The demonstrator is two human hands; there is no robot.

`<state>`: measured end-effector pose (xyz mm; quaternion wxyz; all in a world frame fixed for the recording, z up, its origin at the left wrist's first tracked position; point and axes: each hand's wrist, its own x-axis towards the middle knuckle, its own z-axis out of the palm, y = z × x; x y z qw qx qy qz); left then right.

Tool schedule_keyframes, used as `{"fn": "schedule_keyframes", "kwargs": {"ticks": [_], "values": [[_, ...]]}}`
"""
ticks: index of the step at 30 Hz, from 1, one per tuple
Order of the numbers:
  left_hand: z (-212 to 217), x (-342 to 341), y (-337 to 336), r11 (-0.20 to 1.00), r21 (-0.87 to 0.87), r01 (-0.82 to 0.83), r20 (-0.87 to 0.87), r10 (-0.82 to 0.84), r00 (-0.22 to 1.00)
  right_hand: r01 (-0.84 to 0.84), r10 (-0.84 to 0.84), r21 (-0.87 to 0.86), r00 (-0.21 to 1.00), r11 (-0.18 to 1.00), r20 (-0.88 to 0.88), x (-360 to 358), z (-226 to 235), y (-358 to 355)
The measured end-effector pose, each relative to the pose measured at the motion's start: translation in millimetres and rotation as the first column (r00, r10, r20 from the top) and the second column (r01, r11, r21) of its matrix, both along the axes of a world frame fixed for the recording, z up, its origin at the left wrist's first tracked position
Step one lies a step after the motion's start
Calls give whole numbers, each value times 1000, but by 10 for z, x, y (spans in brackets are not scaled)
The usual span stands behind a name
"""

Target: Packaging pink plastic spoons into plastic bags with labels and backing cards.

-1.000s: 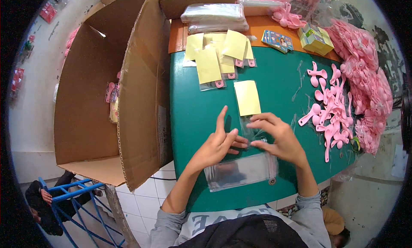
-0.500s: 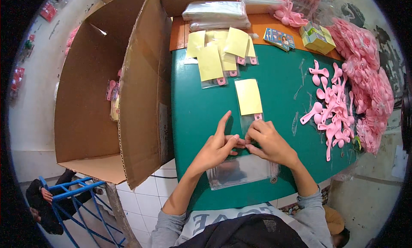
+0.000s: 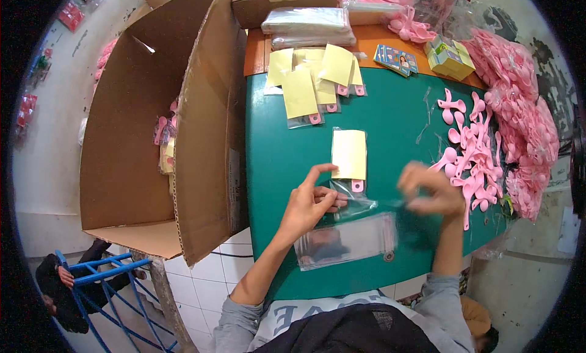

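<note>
Left hand: the left hand (image 3: 310, 208) is partly open, pointer finger stretched to the yellow card's left edge, other fingers bent by the bag's near end; I cannot tell if they pinch it.
Right hand: the right hand (image 3: 433, 189) is blurry, fingers curled, near the pink spoons (image 3: 473, 164); I cannot tell if it holds anything.
Little bag: the clear bag (image 3: 356, 208) lies on the green table (image 3: 287, 164), see-through and shiny, with a yellow card (image 3: 350, 153) and a pink handle (image 3: 358, 186) poking out below.
Writing: big dark letters on the shirt (image 3: 366, 299); the bag's yellow card looks plain.
</note>
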<state>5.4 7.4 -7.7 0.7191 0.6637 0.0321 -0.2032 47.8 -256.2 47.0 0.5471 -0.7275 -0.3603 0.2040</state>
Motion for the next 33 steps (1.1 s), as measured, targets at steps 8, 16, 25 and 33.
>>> {"fn": "schedule_keyframes", "kwargs": {"ticks": [8, 16, 25, 33], "values": [[-64, 12, -13, 985, 52, 162, -33, -161, 986, 900, -713, -83, 392, 427, 582, 189, -265, -644], [49, 26, 49, 968, -237, 85, -14, -91, 996, 404, -153, -237, 728, 884, 668, -307, -333, 659], [63, 31, 82, 951, -300, 73, -15, -81, 997, 486, -361, -3, 652, 874, 667, -285, -594, 645], [56, 55, 46, 858, 513, -20, 531, -298, 793, 440, -418, 29, 827, 897, 376, -236, -465, 563]]}}
